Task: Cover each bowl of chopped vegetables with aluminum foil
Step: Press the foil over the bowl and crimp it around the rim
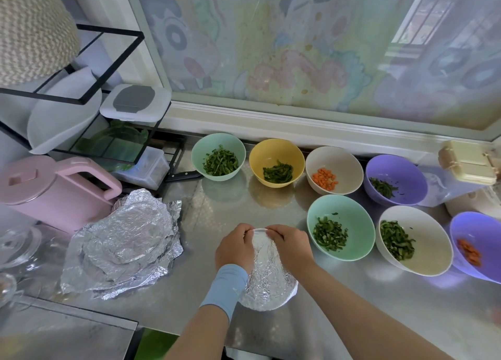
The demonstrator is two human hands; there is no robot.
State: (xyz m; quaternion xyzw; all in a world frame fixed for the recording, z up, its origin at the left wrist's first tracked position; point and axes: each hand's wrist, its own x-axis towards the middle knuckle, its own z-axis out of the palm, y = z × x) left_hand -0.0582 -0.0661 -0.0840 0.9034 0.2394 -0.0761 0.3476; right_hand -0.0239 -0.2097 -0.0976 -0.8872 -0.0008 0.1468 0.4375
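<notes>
A bowl wrapped in aluminum foil (267, 281) sits at the front of the steel counter. My left hand (235, 250) and my right hand (291, 247) both pinch the foil at the bowl's far rim. A pile of crumpled foil sheets (122, 243) lies to the left. Several uncovered bowls stand behind and to the right: a green bowl (218, 156), a yellow bowl (276, 162), a beige bowl (334, 170) with carrot, a purple bowl (395, 179), a second green bowl (341, 231), a white bowl (413, 240) and a purple bowl (478, 244) at the right edge.
A pink kettle (51, 191) stands at the left beside a black wire rack (81, 99) holding a white board and containers. A knife handle (184, 176) lies under the rack. Glass lids (19, 245) sit far left. A cream box (470, 161) stands far right below the window.
</notes>
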